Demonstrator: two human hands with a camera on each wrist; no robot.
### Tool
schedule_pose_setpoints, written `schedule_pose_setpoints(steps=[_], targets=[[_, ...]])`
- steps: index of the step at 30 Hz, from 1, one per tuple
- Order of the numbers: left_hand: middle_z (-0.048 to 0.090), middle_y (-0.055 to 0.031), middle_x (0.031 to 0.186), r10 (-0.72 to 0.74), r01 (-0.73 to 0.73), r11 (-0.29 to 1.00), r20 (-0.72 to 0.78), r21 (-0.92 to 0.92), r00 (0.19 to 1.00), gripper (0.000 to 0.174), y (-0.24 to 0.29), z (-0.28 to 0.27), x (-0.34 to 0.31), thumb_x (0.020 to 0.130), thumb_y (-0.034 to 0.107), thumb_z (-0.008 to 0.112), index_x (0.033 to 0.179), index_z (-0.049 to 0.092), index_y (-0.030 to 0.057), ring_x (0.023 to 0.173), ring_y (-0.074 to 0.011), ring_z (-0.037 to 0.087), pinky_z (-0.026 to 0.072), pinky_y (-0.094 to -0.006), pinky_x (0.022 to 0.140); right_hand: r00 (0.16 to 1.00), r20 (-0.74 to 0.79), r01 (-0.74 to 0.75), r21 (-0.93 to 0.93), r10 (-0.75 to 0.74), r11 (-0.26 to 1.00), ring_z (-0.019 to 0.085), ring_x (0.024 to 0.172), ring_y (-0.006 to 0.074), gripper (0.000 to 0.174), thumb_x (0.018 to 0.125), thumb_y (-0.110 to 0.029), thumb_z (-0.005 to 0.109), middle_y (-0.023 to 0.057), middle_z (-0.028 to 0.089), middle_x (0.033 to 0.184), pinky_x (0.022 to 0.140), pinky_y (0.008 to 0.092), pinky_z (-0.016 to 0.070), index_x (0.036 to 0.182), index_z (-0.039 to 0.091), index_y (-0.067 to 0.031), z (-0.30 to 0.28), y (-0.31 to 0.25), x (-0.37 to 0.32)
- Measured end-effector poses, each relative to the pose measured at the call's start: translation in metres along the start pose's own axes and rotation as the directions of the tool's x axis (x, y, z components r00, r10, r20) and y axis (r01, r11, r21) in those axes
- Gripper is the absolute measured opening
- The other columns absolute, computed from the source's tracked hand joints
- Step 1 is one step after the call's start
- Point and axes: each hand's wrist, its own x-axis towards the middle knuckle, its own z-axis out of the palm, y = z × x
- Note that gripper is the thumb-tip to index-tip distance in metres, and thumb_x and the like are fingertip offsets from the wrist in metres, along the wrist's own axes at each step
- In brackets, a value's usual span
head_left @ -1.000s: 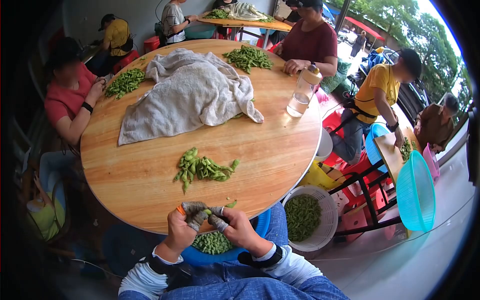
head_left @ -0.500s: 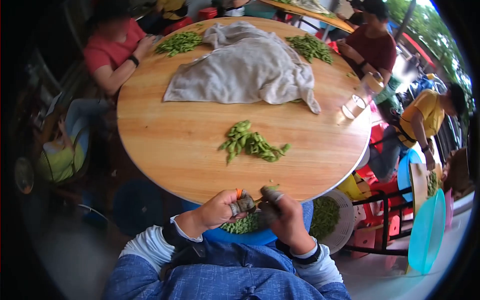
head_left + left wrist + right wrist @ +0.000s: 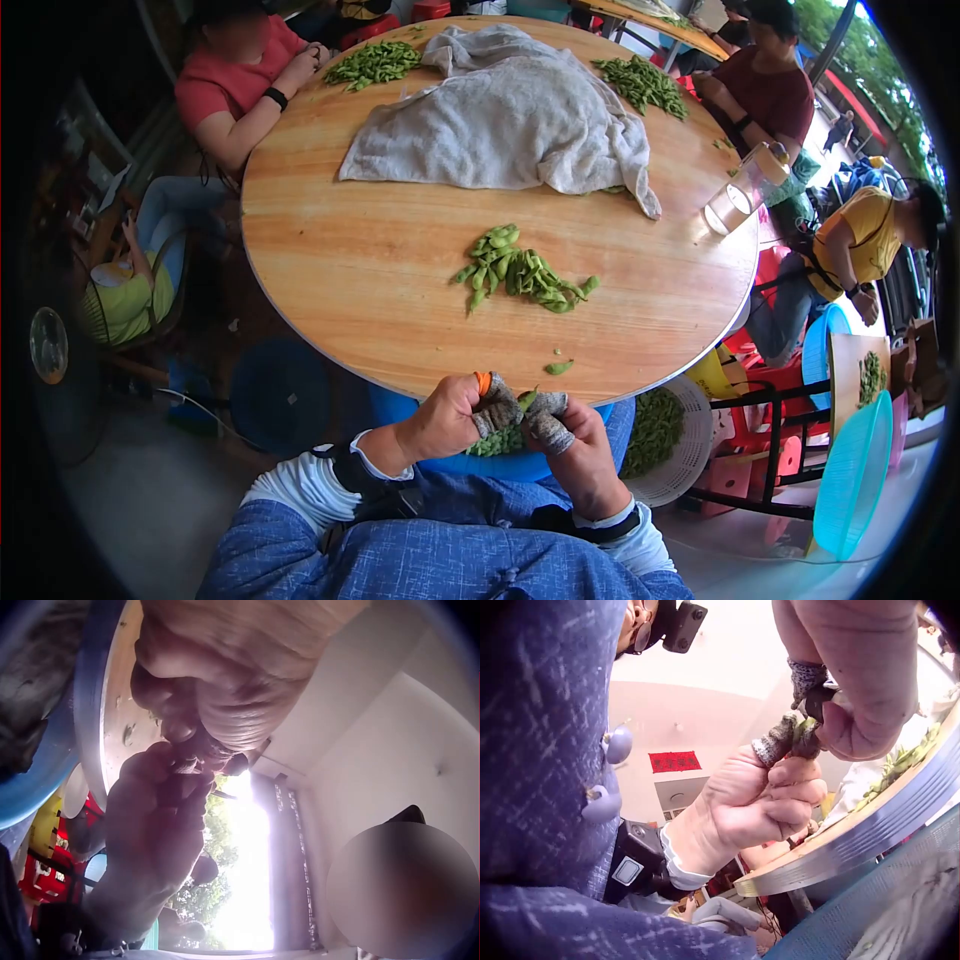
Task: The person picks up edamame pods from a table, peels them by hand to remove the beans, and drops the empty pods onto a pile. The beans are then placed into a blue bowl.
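Over the front edge of the round wooden table [image 3: 330, 310], both hands meet at one green soybean pod [image 3: 526, 399]. The left hand [image 3: 447, 412] pinches it between thumb and finger, both wrapped in grey finger covers, with an orange band at one of them. From the other side the right hand [image 3: 585, 460], its thumb and finger wrapped too, also pinches the pod. In the right wrist view the pod [image 3: 802, 722] shows as a sliver between the covered fingertips. Below the hands, shelled green beans [image 3: 497, 442] lie in a blue basin [image 3: 440, 466], partly hidden.
A heap of pods [image 3: 520, 272] lies on the table, with a loose pod [image 3: 559, 367] nearer the edge. A grey cloth [image 3: 500, 120] covers the middle. A water bottle [image 3: 735, 200] stands at right. A white basket [image 3: 690, 450] of pods sits beside the right leg. Other people sit around.
The head view has swung so the table sits further right and higher. The hands came apart with the right hand blurred in motion, and are together again at a pod.
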Motion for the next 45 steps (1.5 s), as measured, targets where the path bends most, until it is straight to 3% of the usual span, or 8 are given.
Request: schedule_pose_setpoints(steps=[19, 22, 25, 28, 34, 37, 43, 45], targets=[[0.051, 0.0015, 0.063, -0.033, 0.026, 0.998, 0.113, 0.055, 0.993, 0.019, 0.012, -0.001, 0.003, 0.080, 0.016, 0.056, 0.073, 0.053, -0.0004, 0.062, -0.0048, 0.045, 0.0378, -0.0205, 0.055, 0.999, 0.018, 0.040, 0.053, -0.041, 0.998, 0.052, 0.076, 0.0085, 0.018, 0.078, -0.008, 0.058, 0.0015, 0.057, 0.085, 0.070, 0.0218, 0.0417, 0.093, 0.054, -0.0005, -0.001, 0.000, -0.002], [0.054, -0.0041, 0.067, -0.017, -0.007, 0.985, 0.134, 0.173, 0.991, 0.013, 0.012, -0.003, 0.005, 0.077, 0.011, 0.057, 0.075, 0.053, -0.0014, 0.061, -0.0114, 0.051, 0.0409, -0.0242, 0.057, 0.999, 0.024, 0.032, 0.089, -0.034, 0.996, 0.053, 0.080, 0.0094, 0.020, 0.078, -0.007, 0.057, 0.0023, 0.058, 0.089, 0.074, 0.0226, 0.0427, 0.097, 0.054, 0.0000, -0.005, 0.002, 0.000], [0.057, -0.0126, 0.076, 0.308, -0.342, 0.680, 0.170, 0.648, 0.936, 0.019, 0.018, 0.000, 0.004, 0.066, 0.002, 0.057, 0.083, 0.054, -0.0019, 0.069, -0.0235, 0.057, 0.0447, -0.0312, 0.061, 0.998, -0.012, 0.055, 0.048, -0.054, 0.997, 0.054, 0.080, 0.0096, 0.019, 0.079, -0.007, 0.056, 0.0027, 0.058, 0.089, 0.074, 0.0230, 0.0429, 0.096, 0.054, 0.0003, -0.001, -0.002, 0.000], [0.056, -0.0170, 0.082, 0.312, -0.350, 0.548, 0.203, 0.760, 0.928, 0.029, 0.011, 0.002, -0.001, 0.059, 0.003, 0.057, 0.088, 0.052, -0.0022, 0.076, -0.0336, 0.054, 0.0450, -0.0362, 0.064, 0.997, -0.029, 0.078, 0.020, -0.077, 0.997, 0.054, 0.080, 0.0095, 0.018, 0.079, -0.006, 0.055, 0.0028, 0.059, 0.089, 0.073, 0.0230, 0.0430, 0.096, 0.054, 0.0010, 0.000, -0.004, 0.000], [0.055, -0.0102, 0.072, 0.207, -0.192, 0.950, -0.040, 0.246, 0.977, 0.017, -0.009, 0.010, -0.002, 0.074, 0.004, 0.053, 0.090, 0.053, -0.0011, 0.067, -0.0179, 0.055, 0.0439, -0.0275, 0.062, 0.989, -0.015, 0.150, -0.019, -0.150, 0.988, 0.054, 0.080, 0.0092, 0.016, 0.080, -0.005, 0.054, 0.0027, 0.059, 0.087, 0.072, 0.0221, 0.0425, 0.094, 0.055, 0.0022, 0.001, 0.002, 0.000], [0.054, -0.0074, 0.068, -0.183, 0.190, 0.977, 0.072, -0.092, 0.980, 0.012, -0.008, 0.000, -0.002, 0.078, 0.005, 0.052, 0.088, 0.053, -0.0009, 0.064, -0.0118, 0.051, 0.0422, -0.0235, 0.061, 0.984, -0.032, 0.171, -0.097, -0.174, 0.981, 0.053, 0.081, 0.0088, 0.015, 0.079, -0.004, 0.054, 0.0027, 0.058, 0.087, 0.072, 0.0219, 0.0421, 0.093, 0.055, 0.0026, -0.001, 0.003, -0.001], [0.052, -0.0003, 0.071, 0.101, -0.090, 0.968, -0.037, 0.234, 0.994, 0.012, -0.007, 0.006, -0.008, 0.083, 0.010, 0.047, 0.088, 0.052, 0.0000, 0.065, -0.0056, 0.047, 0.0398, -0.0205, 0.058, 0.932, 0.022, 0.321, -0.511, -0.361, 0.797, 0.055, 0.070, 0.0158, 0.012, 0.071, 0.003, 0.056, 0.0059, 0.056, 0.075, 0.063, 0.0249, 0.0424, 0.083, 0.055, 0.0017, 0.001, 0.004, 0.001], [0.053, -0.0004, 0.069, 0.038, -0.022, 0.985, -0.089, 0.172, 0.995, 0.010, -0.018, 0.008, -0.010, 0.080, 0.006, 0.046, 0.084, 0.052, -0.0002, 0.062, -0.0072, 0.047, 0.0400, -0.0234, 0.056, 0.908, 0.084, 0.366, -0.638, -0.411, 0.677, 0.054, 0.066, 0.0213, 0.014, 0.066, 0.005, 0.056, 0.0090, 0.054, 0.072, 0.060, 0.0273, 0.0424, 0.080, 0.055, 0.0011, 0.002, 0.005, 0.002]])
